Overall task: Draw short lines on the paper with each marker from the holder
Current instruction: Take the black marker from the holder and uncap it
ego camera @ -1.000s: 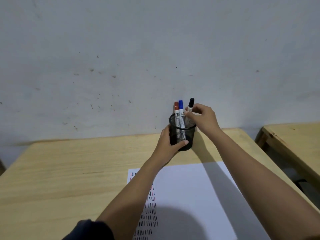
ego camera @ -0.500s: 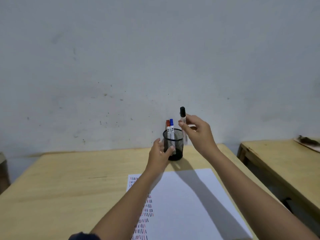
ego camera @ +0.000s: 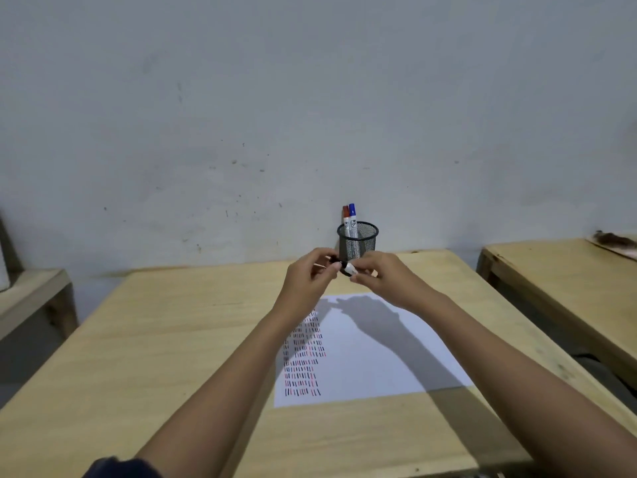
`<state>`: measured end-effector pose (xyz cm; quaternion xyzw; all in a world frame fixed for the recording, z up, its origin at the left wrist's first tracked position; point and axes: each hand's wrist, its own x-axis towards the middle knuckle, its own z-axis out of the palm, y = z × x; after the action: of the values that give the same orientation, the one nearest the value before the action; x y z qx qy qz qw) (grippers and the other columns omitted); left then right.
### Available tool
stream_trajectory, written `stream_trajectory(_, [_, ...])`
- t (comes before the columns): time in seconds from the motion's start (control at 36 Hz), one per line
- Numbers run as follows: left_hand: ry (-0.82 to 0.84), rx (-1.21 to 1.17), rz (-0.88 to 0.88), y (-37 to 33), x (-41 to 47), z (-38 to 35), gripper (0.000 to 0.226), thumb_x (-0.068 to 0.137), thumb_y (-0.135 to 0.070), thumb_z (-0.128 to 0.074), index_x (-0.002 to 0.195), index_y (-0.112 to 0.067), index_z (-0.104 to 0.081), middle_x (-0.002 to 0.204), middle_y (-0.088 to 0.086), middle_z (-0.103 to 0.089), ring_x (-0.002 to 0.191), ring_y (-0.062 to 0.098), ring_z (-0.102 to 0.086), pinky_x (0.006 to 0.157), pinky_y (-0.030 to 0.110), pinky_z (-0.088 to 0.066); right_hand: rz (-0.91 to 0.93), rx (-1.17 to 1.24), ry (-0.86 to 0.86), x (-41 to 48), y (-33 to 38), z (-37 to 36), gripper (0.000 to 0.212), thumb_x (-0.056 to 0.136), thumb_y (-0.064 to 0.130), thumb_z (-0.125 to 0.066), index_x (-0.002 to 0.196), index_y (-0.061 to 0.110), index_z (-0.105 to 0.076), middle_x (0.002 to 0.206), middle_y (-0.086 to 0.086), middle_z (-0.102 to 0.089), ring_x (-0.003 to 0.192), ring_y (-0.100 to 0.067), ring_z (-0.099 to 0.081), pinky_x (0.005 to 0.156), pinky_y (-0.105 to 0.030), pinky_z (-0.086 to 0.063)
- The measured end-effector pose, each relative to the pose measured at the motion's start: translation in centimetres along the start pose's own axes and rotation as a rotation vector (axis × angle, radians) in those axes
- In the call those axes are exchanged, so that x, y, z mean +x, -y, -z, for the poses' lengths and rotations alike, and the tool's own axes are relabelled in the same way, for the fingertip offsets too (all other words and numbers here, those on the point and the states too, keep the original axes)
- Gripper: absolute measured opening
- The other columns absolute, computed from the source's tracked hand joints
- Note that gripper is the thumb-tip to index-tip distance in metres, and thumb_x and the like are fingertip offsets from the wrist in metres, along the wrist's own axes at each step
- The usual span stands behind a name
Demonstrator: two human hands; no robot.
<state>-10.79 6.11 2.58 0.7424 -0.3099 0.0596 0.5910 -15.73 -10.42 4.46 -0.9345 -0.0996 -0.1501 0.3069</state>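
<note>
A black mesh holder (ego camera: 358,241) stands at the far edge of the wooden table (ego camera: 172,339), against the wall. A red marker (ego camera: 345,217) and a blue marker (ego camera: 352,215) stick up from it. In front of the holder I hold the black marker (ego camera: 346,269) level above the table. My left hand (ego camera: 310,277) pinches its black cap end and my right hand (ego camera: 382,277) grips its white barrel. The white paper (ego camera: 379,357) lies below my hands, with rows of short black, red and blue lines along its left side.
A second wooden table (ego camera: 558,281) stands to the right across a narrow gap, with a dark object at its far corner. A lower wooden surface (ego camera: 31,294) sits at the left. A grey wall rises directly behind the table.
My right hand has lifted the black marker out of the holder and brought it toward me. My left hand has let go of the holder and taken the marker's cap end.
</note>
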Motion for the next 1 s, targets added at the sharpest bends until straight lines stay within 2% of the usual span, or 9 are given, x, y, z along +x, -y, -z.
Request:
stream_trajectory(0.06, [-0.057, -0.019, 0.072, 1.8, -1.6, 1.8, 0.007, 0.087, -0.011, -0.063, 0.093, -0.014, -0.063, 0.078, 0.002, -0.067, 0.068, 0.005, -0.064, 0.069, 0.014, -0.051, 0.021, -0.003, 0.091, 0.4, 0.7, -2.5, 0.020, 0.087, 0.017, -0.060, 0.095, 0.000, -0.065, 0.078, -0.014, -0.052, 0.071, -0.024, -0.047, 0.062, -0.031, -0.030])
stream_trajectory(0.17, [-0.061, -0.086, 0.119, 2.0, -2.3, 2.7, 0.005, 0.084, -0.008, -0.066, 0.088, -0.011, -0.064, 0.077, 0.004, -0.068, 0.070, 0.011, -0.068, 0.073, 0.019, -0.054, -0.069, 0.246, -0.022, -0.1, 0.4, -2.7, 0.019, 0.078, 0.017, -0.072, 0.097, 0.013, -0.072, 0.076, 0.005, -0.062, 0.069, -0.012, -0.056, 0.064, -0.025, -0.041])
stream_trajectory(0.28, [-0.165, -0.207, 0.243, 4.6, -3.3, 5.5, 0.007, 0.084, -0.005, -0.065, 0.086, -0.011, -0.064, 0.076, 0.006, -0.068, 0.074, 0.016, -0.069, 0.082, 0.026, -0.056, -0.165, 0.466, -0.070, 1.1, 0.2, -4.9, 0.021, 0.067, 0.013, -0.081, 0.086, 0.009, -0.073, 0.068, -0.001, -0.068, 0.055, -0.004, -0.061, 0.054, -0.011, -0.043])
stream_trajectory(0.39, [-0.196, -0.348, 0.281, 4.4, -3.4, 5.8, 0.005, 0.085, -0.003, -0.063, 0.089, -0.007, -0.063, 0.079, 0.009, -0.068, 0.073, 0.012, -0.070, 0.078, 0.021, -0.056, -0.230, 0.630, -0.150, 1.1, -1.0, -3.5, 0.024, 0.065, 0.010, -0.082, 0.086, 0.010, -0.072, 0.074, -0.005, -0.070, 0.060, -0.009, -0.067, 0.055, -0.016, -0.050])
stream_trajectory(0.5, [-0.199, -0.496, 0.300, 3.5, -3.2, 5.3, 0.006, 0.084, 0.000, -0.062, 0.089, -0.003, -0.062, 0.081, 0.012, -0.067, 0.069, 0.009, -0.069, 0.072, 0.015, -0.054, -0.264, 1.067, -0.273, 1.0, -0.7, -4.1, 0.017, 0.073, -0.001, -0.071, 0.084, 0.011, -0.069, 0.063, 0.005, -0.071, 0.062, -0.007, -0.067, 0.062, -0.013, -0.052])
stream_trajectory(0.56, [-0.180, -0.525, 0.300, 3.1, -3.1, 5.1, 0.008, 0.085, 0.002, -0.060, 0.089, -0.004, -0.062, 0.081, 0.012, -0.066, 0.069, 0.009, -0.069, 0.073, 0.015, -0.055, -0.309, 1.309, -0.306, 1.3, -0.2, -5.2, 0.014, 0.079, -0.002, -0.065, 0.084, 0.011, -0.066, 0.062, 0.007, -0.070, 0.061, -0.004, -0.066, 0.061, -0.010, -0.052])
stream_trajectory(0.61, [-0.182, -0.503, 0.304, 3.2, -2.6, 5.3, 0.010, 0.086, 0.002, -0.059, 0.092, -0.003, -0.064, 0.082, 0.011, -0.067, 0.070, 0.010, -0.068, 0.076, 0.016, -0.055, -0.353, 1.426, -0.282, 2.6, 0.7, -6.9, 0.009, 0.083, 0.001, -0.062, 0.084, 0.009, -0.065, 0.064, 0.006, -0.069, 0.059, -0.003, -0.065, 0.059, -0.010, -0.051])
stream_trajectory(0.78, [-0.200, -0.386, 0.316, 3.1, -2.2, 5.8, 0.020, 0.090, -0.001, -0.054, 0.105, 0.010, -0.061, 0.076, 0.011, -0.063, 0.071, 0.014, -0.062, 0.069, 0.011, -0.053, -0.326, 1.436, -0.246, 4.0, 1.7, -9.0, 0.005, 0.088, 0.003, -0.057, 0.087, 0.003, -0.061, 0.077, -0.002, -0.063, 0.062, -0.003, -0.064, 0.063, -0.009, -0.052])
stream_trajectory(1.0, [-0.165, -0.353, 0.374, 3.5, -2.4, 6.4, 0.023, 0.089, 0.001, -0.054, 0.109, 0.013, -0.060, 0.075, 0.010, -0.063, 0.056, -0.002, -0.063, 0.064, 0.008, -0.051, -0.269, 1.377, -0.187, 3.8, 1.6, -9.0, 0.007, 0.088, 0.000, -0.054, 0.088, 0.000, -0.061, 0.084, -0.008, -0.062, 0.062, -0.005, -0.064, 0.065, -0.011, -0.053])
